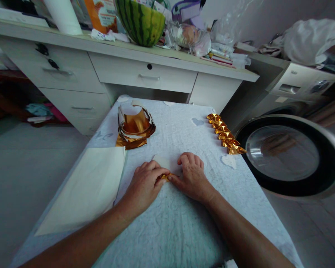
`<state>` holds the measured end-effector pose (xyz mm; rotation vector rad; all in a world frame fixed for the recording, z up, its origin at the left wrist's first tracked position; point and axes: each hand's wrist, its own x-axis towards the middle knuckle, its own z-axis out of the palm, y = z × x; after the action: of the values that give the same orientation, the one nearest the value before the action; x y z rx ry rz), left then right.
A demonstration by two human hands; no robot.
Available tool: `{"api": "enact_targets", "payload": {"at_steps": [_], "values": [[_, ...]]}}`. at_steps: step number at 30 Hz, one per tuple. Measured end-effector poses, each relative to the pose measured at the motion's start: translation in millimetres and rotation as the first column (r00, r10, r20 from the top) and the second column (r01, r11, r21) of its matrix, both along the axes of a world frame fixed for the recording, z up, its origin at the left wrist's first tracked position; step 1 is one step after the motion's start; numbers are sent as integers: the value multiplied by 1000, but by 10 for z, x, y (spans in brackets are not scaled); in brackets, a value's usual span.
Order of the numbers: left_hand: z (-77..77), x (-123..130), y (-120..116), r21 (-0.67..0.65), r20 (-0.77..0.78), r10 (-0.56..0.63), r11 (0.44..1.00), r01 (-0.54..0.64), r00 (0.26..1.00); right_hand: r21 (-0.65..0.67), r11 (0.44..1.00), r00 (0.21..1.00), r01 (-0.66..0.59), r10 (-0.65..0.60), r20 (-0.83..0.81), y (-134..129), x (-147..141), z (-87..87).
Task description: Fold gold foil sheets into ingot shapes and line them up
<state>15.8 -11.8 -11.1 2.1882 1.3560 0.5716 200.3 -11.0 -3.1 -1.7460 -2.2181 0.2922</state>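
A small sheet of gold foil paper (pixel 166 162) lies with its pale back up on the cloth-covered table. Its near edge is turned over, showing a narrow gold strip between my hands. My left hand (pixel 145 181) pinches the left part of that strip between thumb and fingers. With the thumb, my right hand (pixel 194 178) presses the strip's right end, while its curled fingers rest on the far right of the sheet. Beyond my left hand stands a curled stack of gold foil sheets (pixel 135 124). A row of folded gold foil pieces (pixel 225 134) sits at the right edge.
Pale paper sheets (pixel 86 186) cover the table's left side. Behind is a white desk (pixel 167 69) bearing a cut watermelon (pixel 141 22), an orange pouch (pixel 102 16) and plastic bags. At the right, the round washing machine door (pixel 287 154) hangs open beside the table.
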Motion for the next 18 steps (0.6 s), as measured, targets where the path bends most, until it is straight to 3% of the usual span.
{"api": "enact_targets", "payload": {"at_steps": [18], "values": [[63,-24,-2,-52,7,-26,998,26,1000,-192,981,999,-32,34,7,30,206,131]]}}
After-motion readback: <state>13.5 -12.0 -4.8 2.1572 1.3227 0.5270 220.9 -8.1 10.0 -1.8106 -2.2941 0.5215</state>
